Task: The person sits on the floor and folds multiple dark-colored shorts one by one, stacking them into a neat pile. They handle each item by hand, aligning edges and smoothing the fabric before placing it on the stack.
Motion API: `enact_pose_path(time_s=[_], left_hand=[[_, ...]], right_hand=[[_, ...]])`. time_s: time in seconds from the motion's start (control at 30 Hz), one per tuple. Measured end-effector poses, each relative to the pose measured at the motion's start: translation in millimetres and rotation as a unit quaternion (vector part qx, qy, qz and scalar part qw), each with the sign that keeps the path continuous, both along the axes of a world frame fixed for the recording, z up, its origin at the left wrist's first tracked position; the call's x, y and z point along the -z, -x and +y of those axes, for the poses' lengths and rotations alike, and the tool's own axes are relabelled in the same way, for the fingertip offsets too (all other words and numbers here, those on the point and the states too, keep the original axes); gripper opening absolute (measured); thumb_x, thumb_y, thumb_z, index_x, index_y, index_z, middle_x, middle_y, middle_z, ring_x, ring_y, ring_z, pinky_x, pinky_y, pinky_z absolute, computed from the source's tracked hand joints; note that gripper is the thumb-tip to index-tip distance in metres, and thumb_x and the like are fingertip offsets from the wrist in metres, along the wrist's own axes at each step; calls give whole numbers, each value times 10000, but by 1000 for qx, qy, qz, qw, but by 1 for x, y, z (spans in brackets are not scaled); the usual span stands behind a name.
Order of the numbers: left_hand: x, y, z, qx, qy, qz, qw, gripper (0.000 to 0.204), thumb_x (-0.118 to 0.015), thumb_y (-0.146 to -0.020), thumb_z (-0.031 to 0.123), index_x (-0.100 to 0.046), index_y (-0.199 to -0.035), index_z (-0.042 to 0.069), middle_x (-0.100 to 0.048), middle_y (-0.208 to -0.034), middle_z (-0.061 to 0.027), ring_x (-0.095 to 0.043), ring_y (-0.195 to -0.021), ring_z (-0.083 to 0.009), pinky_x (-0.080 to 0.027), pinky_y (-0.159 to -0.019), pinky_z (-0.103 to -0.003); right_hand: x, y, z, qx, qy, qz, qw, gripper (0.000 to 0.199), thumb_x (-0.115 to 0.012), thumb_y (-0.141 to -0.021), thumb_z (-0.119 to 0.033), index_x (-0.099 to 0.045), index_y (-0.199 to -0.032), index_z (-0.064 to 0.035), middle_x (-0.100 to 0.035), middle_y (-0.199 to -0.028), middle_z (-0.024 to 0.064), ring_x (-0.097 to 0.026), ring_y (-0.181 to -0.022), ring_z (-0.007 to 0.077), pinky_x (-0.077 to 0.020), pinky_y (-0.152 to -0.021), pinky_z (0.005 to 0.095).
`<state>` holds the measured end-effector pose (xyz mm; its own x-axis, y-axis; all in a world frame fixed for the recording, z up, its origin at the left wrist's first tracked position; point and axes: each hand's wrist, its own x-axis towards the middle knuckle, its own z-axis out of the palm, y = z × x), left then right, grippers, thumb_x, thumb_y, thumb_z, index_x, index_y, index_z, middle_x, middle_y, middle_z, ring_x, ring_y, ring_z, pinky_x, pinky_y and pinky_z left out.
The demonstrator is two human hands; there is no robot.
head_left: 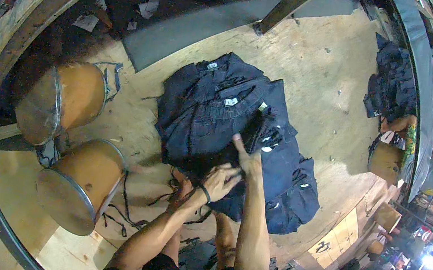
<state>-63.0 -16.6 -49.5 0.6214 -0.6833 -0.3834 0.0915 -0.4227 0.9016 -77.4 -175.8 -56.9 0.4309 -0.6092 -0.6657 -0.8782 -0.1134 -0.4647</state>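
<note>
A heap of dark navy garments (200, 132) lies in front of me, several of them with gathered waistbands and small white labels. My left hand (217, 184), a dark band at its wrist, is over the heap's near part with its fingers stretched out. Just right of it and slightly farther away is my right hand (247, 163), one digit sticking out over the dark cloth and the others partly hidden. The two hands nearly meet, and I see nothing held in either. A bunched dark garment (269, 129) lies beyond my right hand.
Two brown drums (83, 93) (85, 184) lie at the left, with dark cords near them. Another dark clothes pile (392, 78) is at the far right, beside a seated person's arm (398, 124). A wooden post (292, 7) rises at the back. My bare legs flank the near side.
</note>
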Motion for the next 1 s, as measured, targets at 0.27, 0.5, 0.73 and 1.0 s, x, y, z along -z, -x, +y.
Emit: enact_pose_path(time_s=[0.27,0.5,0.73,1.0], left_hand=[[129,-100,30,-235,-201,110,945,1138,-774,-823,632,-281,-1586,-54,-482,-1517,-317,-490,-1403,-413,-373,-1192,-442],[20,-35,-4,-196,-10,-194,961,526,-645,-1002,291,-564,-1487,104,-568,-1343,-290,-525,-1303,-415,-435,-1100,-447],[-69,78,-11,-64,70,-3,995,712,-639,-963,97,-330,-1598,4,-544,-1487,-272,-551,-1358,-413,-429,-1151,-450],[-40,102,-38,-94,-21,44,994,666,-675,-1007,242,-368,-1561,34,-667,-1243,-183,-672,-1035,-222,-533,-919,-351]], right_hand=[[-21,79,-12,115,9,-25,993,619,-781,-929,-324,-609,-1336,109,-687,-1295,192,-664,-1154,293,-509,-1017,392],[-42,0,-14,182,-119,-32,976,961,-690,-902,-666,-497,-1456,95,-540,-1489,262,-489,-1412,357,-367,-1181,432],[-55,55,-33,62,-158,-108,979,844,-752,-907,-414,-438,-1424,174,-636,-1357,231,-612,-1236,322,-440,-1105,396],[-168,369,-123,293,-58,-83,951,567,-755,-913,-282,-577,-1369,5,-676,-1241,108,-611,-1110,257,-475,-1010,400]])
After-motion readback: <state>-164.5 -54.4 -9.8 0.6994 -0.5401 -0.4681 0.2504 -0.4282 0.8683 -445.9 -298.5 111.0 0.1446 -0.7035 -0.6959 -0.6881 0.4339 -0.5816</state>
